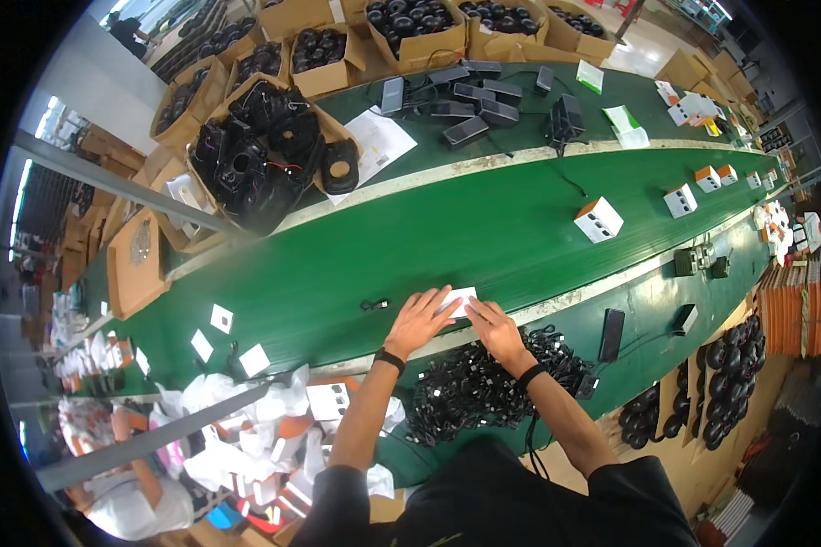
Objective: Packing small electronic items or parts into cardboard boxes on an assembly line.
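A small white paper sheet [457,302], perhaps folded, lies between my two hands over the near side of the green belt. My left hand [417,321] grips its left part, fingers pointing away from me. With its fingertips, my right hand [499,335] holds the right edge. Left of my left hand, a coiled black cable [374,304] rests on the belt. Just below my hands is a big heap of black cables [483,387] with light-coloured plugs.
White boxes [598,220] stand along the belt to the right. White cards [221,318] lie on its left part. Cartons of black round parts [414,41] line the far side. White plastic bags [237,410] with boxes are at lower left, near another person [137,492].
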Action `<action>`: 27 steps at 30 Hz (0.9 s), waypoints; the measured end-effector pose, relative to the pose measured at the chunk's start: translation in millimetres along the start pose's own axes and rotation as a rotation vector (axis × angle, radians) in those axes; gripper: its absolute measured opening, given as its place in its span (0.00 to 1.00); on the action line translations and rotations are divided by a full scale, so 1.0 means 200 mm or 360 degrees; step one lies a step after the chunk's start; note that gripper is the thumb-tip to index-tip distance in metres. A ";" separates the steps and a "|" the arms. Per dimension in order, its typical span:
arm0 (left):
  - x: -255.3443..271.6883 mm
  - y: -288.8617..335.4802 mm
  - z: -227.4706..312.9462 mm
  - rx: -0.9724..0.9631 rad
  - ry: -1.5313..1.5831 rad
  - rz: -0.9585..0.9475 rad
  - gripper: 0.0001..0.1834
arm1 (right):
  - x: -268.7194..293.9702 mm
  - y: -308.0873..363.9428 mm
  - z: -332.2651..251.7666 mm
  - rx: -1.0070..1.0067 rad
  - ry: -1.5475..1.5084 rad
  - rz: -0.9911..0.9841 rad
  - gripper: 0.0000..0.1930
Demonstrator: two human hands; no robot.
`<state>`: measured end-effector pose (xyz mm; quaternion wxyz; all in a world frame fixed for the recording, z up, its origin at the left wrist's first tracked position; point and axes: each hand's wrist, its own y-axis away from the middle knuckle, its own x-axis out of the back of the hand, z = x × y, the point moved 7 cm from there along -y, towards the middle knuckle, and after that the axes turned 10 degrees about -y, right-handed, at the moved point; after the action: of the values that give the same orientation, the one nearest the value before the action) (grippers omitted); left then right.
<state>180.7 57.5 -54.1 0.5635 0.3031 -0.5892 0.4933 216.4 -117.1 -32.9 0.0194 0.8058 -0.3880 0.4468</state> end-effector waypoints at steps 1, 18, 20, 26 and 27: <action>0.00 0.00 0.00 -0.0018 0.0013 0.0000 0.34 | -0.01 0.00 -0.01 0.0005 -0.0009 -0.0015 0.17; 0.31 0.68 -0.88 0.1629 0.0116 0.0340 0.24 | 0.05 -0.19 0.38 -0.0510 0.0559 -0.0135 0.41; 0.27 1.23 -1.24 0.1969 -0.0403 -0.0298 0.22 | 0.10 -0.26 0.32 -0.0802 0.0968 0.0312 0.41; 0.05 1.85 -1.51 0.2087 -0.0942 -0.0586 0.26 | -0.45 -0.45 0.05 -0.0200 0.0121 -0.0177 0.26; 0.04 1.86 -1.51 0.2139 -0.0882 -0.0637 0.23 | -0.58 -0.46 -0.01 -0.0189 0.0019 -0.0304 0.27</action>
<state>-49.7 460.1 -172.4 0.1673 0.7960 -0.2154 0.5404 239.8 18.0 -88.4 0.1117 0.8340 -0.3351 0.4239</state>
